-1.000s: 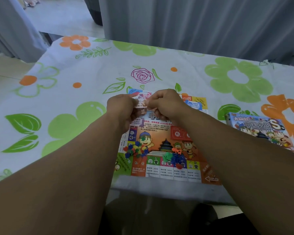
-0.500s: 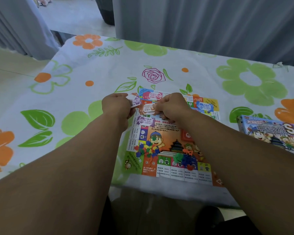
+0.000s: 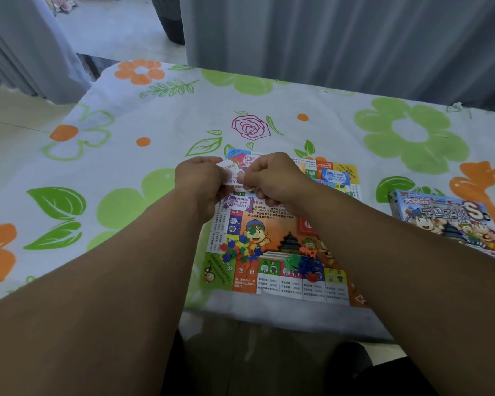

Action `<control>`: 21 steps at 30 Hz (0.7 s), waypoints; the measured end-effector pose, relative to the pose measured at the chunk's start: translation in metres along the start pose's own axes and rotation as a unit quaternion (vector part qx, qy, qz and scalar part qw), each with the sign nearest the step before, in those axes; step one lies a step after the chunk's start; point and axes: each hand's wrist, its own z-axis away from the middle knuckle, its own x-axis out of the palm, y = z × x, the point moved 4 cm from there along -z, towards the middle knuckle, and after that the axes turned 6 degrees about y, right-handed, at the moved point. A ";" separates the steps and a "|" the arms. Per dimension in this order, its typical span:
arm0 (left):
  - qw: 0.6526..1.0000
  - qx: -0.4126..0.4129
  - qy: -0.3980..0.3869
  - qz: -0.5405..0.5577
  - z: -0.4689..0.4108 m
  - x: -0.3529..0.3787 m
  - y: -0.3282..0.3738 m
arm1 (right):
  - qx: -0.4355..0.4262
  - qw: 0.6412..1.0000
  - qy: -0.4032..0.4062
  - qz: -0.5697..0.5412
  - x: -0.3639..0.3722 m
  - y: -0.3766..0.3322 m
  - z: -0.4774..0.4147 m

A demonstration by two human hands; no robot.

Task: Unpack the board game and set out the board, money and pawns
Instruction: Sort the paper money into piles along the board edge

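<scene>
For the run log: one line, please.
left hand, right hand: pinch money note | board: flat | pawns: heaped on board | box: aside

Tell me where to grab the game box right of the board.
Span the game box across its short width from above, thumb on the near long edge, probably: it lies flat, face up, shallow-walled, nothing on top.

A white tablecloth (image 3: 160,124) is showing off big green and orange flowers, green leaves and one purple-outlined rose (image 3: 250,127). The board (image 3: 277,230) is glowing orange at its centre inside a border of multicoloured squares; the pieces (image 3: 240,250) are mixing red, blue, yellow and green; a purple banknote (image 3: 237,202), a blue banknote (image 3: 335,177) and a pale banknote (image 3: 229,173) are adding their tints; the blue box (image 3: 446,221) is sporting cartoon figures.
</scene>
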 end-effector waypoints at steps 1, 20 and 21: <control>1.000 -0.004 0.002 0.001 -0.001 -0.001 0.000 | 0.009 1.000 -0.005 0.001 -0.001 0.001 0.001; 1.000 0.002 0.024 0.013 -0.006 -0.012 0.000 | 0.078 0.991 -0.013 0.106 -0.008 0.018 0.010; 1.000 0.002 0.023 0.012 -0.005 -0.012 0.000 | 0.077 0.991 -0.006 0.113 -0.009 0.017 0.010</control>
